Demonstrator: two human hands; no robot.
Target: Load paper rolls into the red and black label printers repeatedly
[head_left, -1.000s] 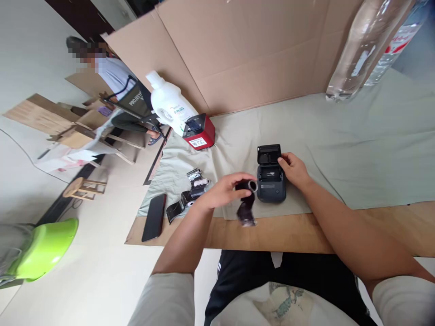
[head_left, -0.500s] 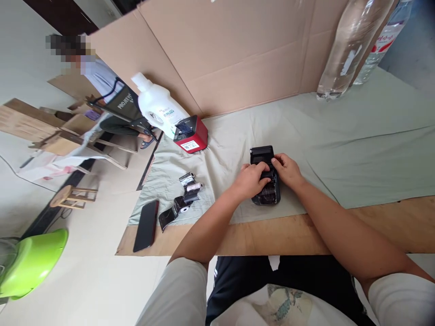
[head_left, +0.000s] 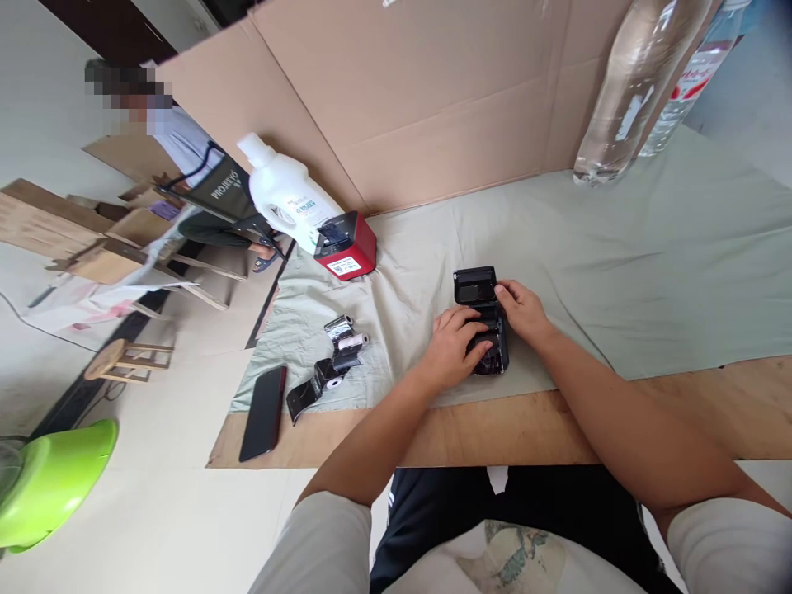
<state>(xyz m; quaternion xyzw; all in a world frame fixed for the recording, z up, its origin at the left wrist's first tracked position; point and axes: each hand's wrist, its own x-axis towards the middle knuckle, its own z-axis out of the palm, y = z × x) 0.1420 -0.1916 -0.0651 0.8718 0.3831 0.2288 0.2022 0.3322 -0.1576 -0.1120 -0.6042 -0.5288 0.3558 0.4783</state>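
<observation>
A black portable printer (head_left: 487, 353) lies on the cloth in front of me, its lid (head_left: 475, 285) folded back at the far end. My left hand (head_left: 456, 342) grips the printer's left side, fingers curled over the inner bay and thumb near its front. At the hinge on the right side, my right hand (head_left: 523, 309) holds the edge with its fingertips. The fingers cover part of the inside. To the left lie small rolls with an unwound strip of shiny black ribbon (head_left: 322, 373), some distance from my left hand.
A black phone (head_left: 263, 412) rests at the table's left corner. Behind stand a red-and-black box-shaped device (head_left: 347, 246), a white jug (head_left: 288, 194) and a cardboard wall (head_left: 433, 99). Clear bottles (head_left: 628, 99) stand at the back right. Another person sits beyond, at left.
My left hand has drawn back left and toward me, uncovering more of the printer's middle. The lid shows at a different angle. My right hand stays nearly in place.
</observation>
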